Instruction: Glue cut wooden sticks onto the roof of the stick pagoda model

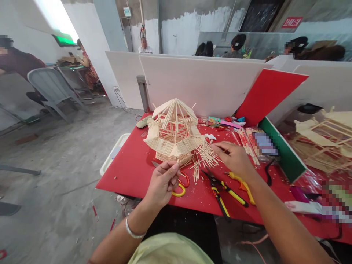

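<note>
A pavilion-like model (176, 128) built of thin wooden sticks stands on the red tabletop. At its front edge is my left hand (165, 181), thumb and fingers pinched on a short wooden stick (178, 161) whose tip shows. My right hand (235, 157) reaches to the right side of a pile of loose cut sticks (206, 156). Its thumb and forefinger are pressed together, and what lies between them is too small to make out. Scissors (179, 190) with red and yellow handles lie beside my left hand. Yellow-and-black pliers (220, 190) rest between my forearms.
A yellow-handled tool (242, 183), perhaps a glue gun, lies under my right forearm. Bundled chopsticks (247, 143) sit behind it, near a green board (286, 150). Another stick model (327, 139) is at far right. White panels (198, 80) border the back; people sit beyond.
</note>
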### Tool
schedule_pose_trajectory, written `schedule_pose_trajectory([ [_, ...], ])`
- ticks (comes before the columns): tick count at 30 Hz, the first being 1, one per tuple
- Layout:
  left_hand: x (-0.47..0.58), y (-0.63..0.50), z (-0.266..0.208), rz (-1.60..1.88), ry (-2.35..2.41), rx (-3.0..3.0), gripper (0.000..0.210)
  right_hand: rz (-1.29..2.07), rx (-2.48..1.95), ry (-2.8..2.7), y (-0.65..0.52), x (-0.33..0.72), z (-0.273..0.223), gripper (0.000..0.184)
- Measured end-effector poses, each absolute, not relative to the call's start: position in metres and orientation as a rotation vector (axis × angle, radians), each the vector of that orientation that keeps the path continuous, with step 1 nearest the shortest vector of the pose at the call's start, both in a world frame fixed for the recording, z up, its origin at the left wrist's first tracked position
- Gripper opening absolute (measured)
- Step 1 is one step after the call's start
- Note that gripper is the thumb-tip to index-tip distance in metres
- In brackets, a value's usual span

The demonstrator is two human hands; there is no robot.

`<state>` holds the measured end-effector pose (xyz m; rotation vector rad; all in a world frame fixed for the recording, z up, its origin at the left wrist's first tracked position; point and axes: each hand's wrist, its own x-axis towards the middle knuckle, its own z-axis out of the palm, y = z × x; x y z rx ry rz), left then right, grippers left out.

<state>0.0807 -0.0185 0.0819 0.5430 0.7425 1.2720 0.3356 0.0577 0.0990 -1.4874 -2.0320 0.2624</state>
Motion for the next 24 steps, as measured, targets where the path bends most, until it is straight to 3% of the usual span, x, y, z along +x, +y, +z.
schedule_pose_trajectory([
  [4,0.087,-0.008,0.094,1.233,0.712,0.595,0.027,0.497,-1.045,-2.13,0.026,0.274,0.141,0.028],
  [8,0.088,-0.001,0.096,1.198,0.704,0.644,0.028,0.652,-0.928,-2.08,0.029,0.243,0.143,0.02],
  [24,0.171,-0.028,0.033,0.829,0.761,0.861,0.032,0.501,-1.441,-1.755,-0.025,0.359,0.089,0.028],
])
